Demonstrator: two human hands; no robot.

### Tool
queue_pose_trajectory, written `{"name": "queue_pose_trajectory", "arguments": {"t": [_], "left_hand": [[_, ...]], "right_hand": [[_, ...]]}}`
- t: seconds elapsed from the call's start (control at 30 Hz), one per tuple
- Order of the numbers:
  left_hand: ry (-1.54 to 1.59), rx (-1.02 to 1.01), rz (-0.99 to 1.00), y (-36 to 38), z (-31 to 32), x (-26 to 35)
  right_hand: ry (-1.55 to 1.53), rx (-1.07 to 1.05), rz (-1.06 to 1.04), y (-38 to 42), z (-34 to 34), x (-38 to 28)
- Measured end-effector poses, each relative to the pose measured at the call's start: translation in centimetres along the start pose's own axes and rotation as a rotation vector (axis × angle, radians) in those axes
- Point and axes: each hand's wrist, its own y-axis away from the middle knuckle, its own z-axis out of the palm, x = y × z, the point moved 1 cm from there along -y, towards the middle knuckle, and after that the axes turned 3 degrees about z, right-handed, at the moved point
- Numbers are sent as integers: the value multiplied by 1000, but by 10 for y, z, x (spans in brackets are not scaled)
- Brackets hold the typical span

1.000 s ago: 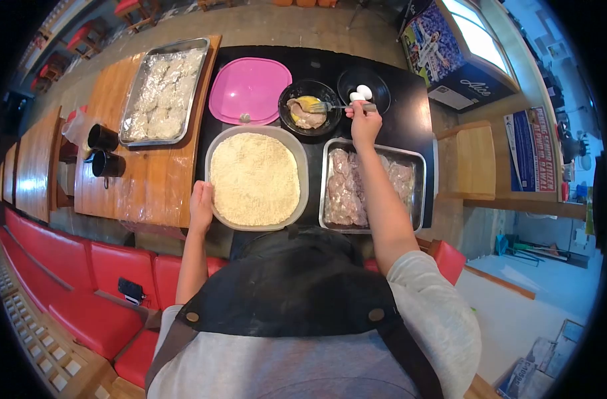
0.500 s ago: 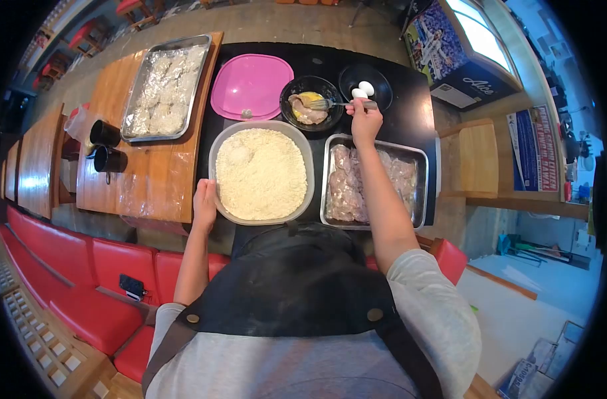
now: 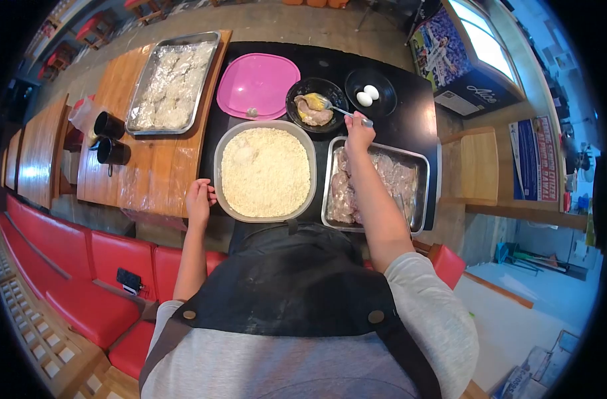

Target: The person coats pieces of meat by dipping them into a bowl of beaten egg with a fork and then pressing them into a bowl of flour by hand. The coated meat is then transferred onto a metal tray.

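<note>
Seeing lid (image 3: 259, 83) showing pink on my feed, crumbs (image 3: 267, 179) pale yellow, meat (image 3: 316, 116) pale pink, bowl (image 3: 339, 117) and plate (image 3: 384, 105) black, eggs (image 3: 364, 99) white. Wooden table (image 3: 160, 166) looking orange-brown, seats (image 3: 120, 256) red, apron (image 3: 283, 286) black, shirt (image 3: 250, 366) grey.

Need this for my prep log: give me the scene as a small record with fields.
Left hand: beside the tub of pale crumbs
Right hand: holds a utensil
Utensil: tip in the dark bowl, by meat and yellow liquid
Right tray: raw meat
Left tray: pale coated pieces
Dark plate: two white eggs
Lid: pink, beyond the tub
</note>
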Motion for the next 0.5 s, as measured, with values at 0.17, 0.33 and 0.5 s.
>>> {"name": "queue_pose_trajectory", "arguments": {"t": [0.17,0.33,0.5], "left_hand": [[-76,-78,52,9,-3,6],[-98,-106,138,1,-14,11],[-249,-201,120,-14,-21,32]], "right_hand": [[-191,130,340,5,-12,10],[-107,180,395,41,-24,-20],[937,-718,117,146,18,-47]]}}
